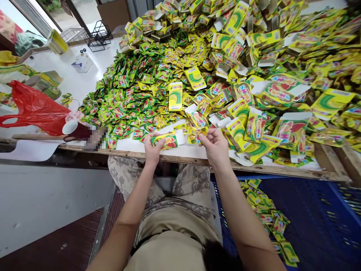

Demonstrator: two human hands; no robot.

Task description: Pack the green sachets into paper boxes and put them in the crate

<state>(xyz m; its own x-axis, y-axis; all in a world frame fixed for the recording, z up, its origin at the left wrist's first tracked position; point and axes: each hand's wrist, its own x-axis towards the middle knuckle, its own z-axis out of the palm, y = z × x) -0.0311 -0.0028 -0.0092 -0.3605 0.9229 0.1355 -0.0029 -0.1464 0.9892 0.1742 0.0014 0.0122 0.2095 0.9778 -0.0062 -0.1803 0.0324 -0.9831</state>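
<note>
My left hand (153, 149) is closed on a small yellow-green candy box (168, 141) with a watermelon print, held above the table's front edge. The box's white end flap (180, 137) sticks out toward the right. Between the thumb and fingers of my right hand (214, 145) is a yellow candy packet (195, 134), apart from the box. Just beyond my hands lie loose green candy packets (121, 101) in a heap, with flattened or open yellow boxes (238, 135) to the right.
A red plastic bag (39, 109) and a dark mug (77, 130) stand on the left of the table. Behind them is a black wire rack (98, 35). A blue crate (307, 210) with several boxes sits below the table, at my right.
</note>
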